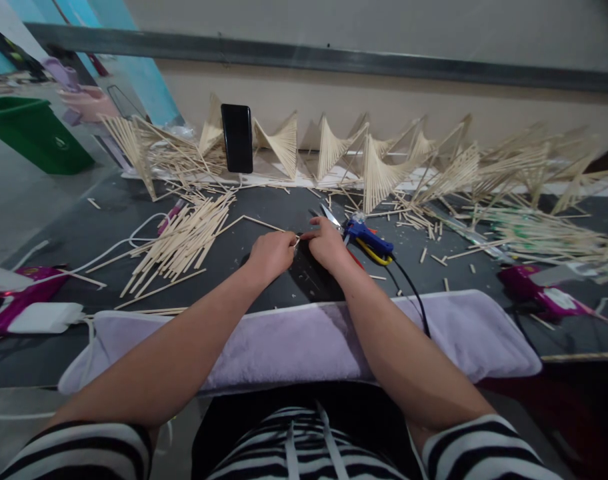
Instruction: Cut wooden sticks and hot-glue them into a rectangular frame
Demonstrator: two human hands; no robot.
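My left hand point(270, 256) and my right hand point(327, 244) meet over the dark work surface point(264, 200), fingers pinched together on thin wooden sticks point(257, 221) that run off to the left. A loose pile of sticks point(184, 243) lies just left of my left hand. Right beside my right hand lie a blue glue gun point(368, 237) with a black cord and a pair of scissors point(330, 215). Both forearms rest on a lilac towel point(464, 327).
Fan-shaped stick structures point(379, 175) stand in a row along the wall, with a black phone point(237, 137) propped among them. More sticks point(529, 230) litter the right side. Magenta-and-white devices lie at far left point(24, 300) and right point(544, 293). A green bin point(34, 133) sits back left.
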